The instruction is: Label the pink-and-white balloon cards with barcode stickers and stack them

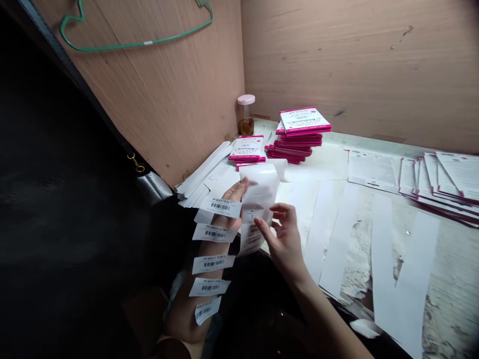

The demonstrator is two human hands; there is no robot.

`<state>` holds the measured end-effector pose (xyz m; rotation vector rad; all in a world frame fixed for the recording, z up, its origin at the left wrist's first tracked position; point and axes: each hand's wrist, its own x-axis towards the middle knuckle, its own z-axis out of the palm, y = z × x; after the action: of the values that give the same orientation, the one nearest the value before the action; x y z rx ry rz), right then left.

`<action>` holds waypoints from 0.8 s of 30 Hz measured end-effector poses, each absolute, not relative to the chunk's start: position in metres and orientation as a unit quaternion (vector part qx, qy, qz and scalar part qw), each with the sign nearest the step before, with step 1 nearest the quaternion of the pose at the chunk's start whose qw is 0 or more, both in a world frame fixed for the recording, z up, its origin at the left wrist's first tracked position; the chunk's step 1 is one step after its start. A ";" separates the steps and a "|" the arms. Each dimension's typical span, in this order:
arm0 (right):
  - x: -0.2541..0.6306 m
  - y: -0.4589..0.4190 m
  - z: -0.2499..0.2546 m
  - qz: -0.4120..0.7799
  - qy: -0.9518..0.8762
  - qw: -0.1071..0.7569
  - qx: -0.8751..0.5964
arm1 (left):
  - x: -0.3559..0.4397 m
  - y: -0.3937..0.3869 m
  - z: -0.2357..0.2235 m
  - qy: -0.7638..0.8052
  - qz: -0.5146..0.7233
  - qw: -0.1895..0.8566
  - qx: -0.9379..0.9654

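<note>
Worktable point(355, 259): front edge runs off toward 4 o'clock, close by the right forearm point(329, 319); some elbow room is left that way, over flat paper strips point(340, 239).
Birthday packs point(305, 122): piled at 12 and 1 o'clock from the label strip point(260, 192), so reaching is kinda hemmed in there.
Strip position: held up near mid-view, lower end hanging by the table edge.
Right hand point(288, 239): fingers loosely spread at 4 o'clock, thumb over the strip; contact can't be told.
Left hand point(235, 222): strip pinched at its 9 o'clock side.
Barcode labels point(213, 263): stuck down the left forearm point(183, 305), toward 7 o'clock.
Printed label point(250, 216): peeling seems underway; a neat edge pinch is called for.
</note>
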<state>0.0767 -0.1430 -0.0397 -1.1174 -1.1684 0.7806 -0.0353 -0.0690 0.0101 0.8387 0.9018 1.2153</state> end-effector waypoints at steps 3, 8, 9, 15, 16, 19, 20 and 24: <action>0.083 -0.126 -0.036 0.383 -0.492 0.632 -0.460 | -0.040 -0.080 0.012 0.395 0.496 0.649 0.421; 0.085 -0.131 -0.033 0.085 -0.566 0.622 -0.534 | -0.051 -0.083 0.007 0.435 0.475 0.608 0.465; 0.084 -0.132 -0.031 0.029 -0.578 0.610 -0.541 | -0.051 -0.083 0.006 0.432 0.478 0.609 0.462; 0.073 -0.138 -0.018 -0.101 -0.597 0.563 -0.563 | -0.044 -0.086 0.006 0.428 0.503 0.594 0.460; 0.072 -0.138 -0.017 -0.101 -0.601 0.556 -0.565 | -0.044 -0.086 0.006 0.429 0.504 0.594 0.458; 0.070 -0.139 -0.017 -0.099 -0.607 0.544 -0.571 | -0.044 -0.087 0.005 0.440 0.498 0.586 0.463; 0.069 -0.139 -0.017 -0.102 -0.606 0.543 -0.572 | -0.045 -0.088 0.004 0.443 0.496 0.584 0.465; 0.065 -0.135 -0.019 -0.131 -0.605 0.541 -0.570 | -0.044 -0.086 0.001 0.444 0.490 0.590 0.463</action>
<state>0.0648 -0.1354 -0.0194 -1.3539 -1.4374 -0.3106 -0.0435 -0.0859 0.0014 1.0773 1.0328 1.1415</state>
